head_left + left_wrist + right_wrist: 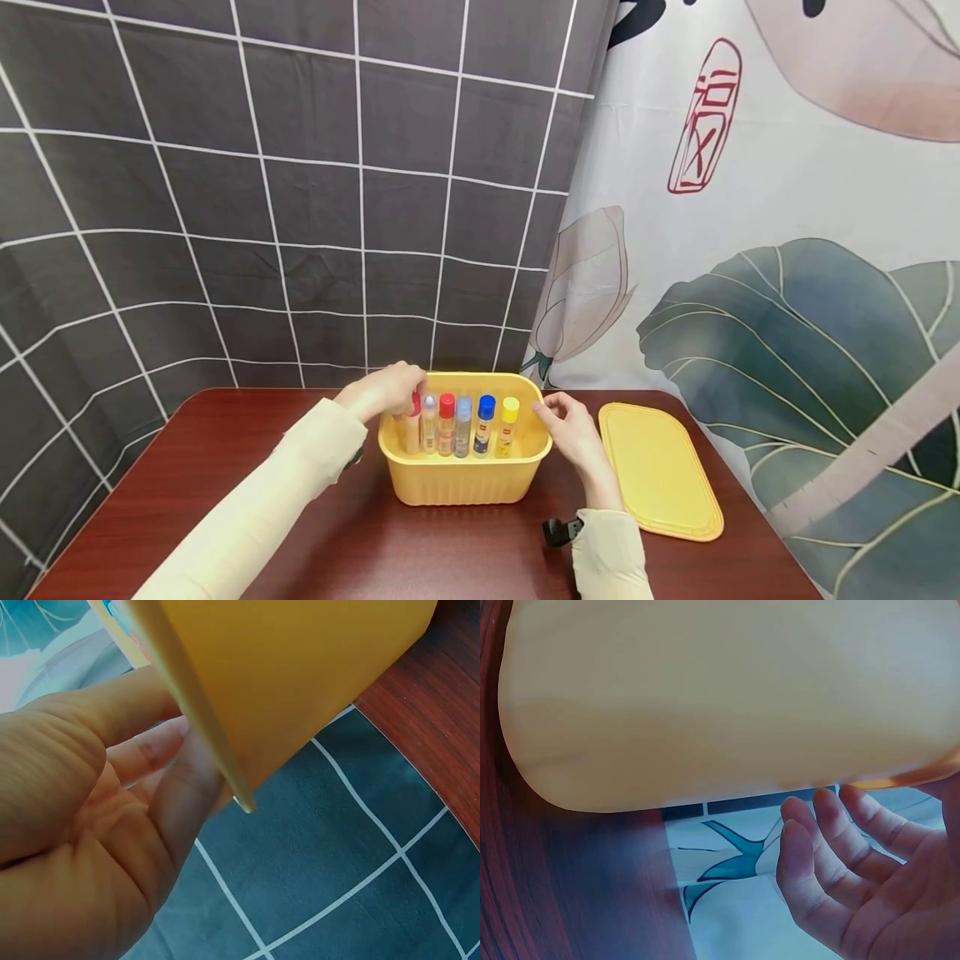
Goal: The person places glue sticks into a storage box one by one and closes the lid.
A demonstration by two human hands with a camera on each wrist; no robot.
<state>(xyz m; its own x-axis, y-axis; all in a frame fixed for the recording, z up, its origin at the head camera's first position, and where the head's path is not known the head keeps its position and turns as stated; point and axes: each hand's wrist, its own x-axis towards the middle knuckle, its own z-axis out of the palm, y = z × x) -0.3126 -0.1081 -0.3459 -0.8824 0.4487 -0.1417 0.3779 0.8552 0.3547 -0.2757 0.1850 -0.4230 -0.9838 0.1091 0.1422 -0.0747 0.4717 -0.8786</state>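
A yellow plastic storage bin (465, 483) stands on the table. Inside is an upright row of small capped tubes, among them one with a yellow cap (510, 410), a blue-capped one (486, 408) and red-capped ones (447, 407). My left hand (386, 390) grips the bin's rim at its back left corner, partly covering the leftmost tube. From the left wrist, this hand (97, 787) has its thumb over the rim. My right hand (572, 429) holds the right rim by its edge; in its wrist view the curled fingers (855, 855) come up just below the rim, the thumb mostly hidden.
A flat yellow lid (660, 471) lies right of the bin on the dark red wooden table (442, 558). Behind the table hang a grey gridded cloth (300, 200) and a white cloth with leaf prints (645, 150). The bin stands close to the back table edge.
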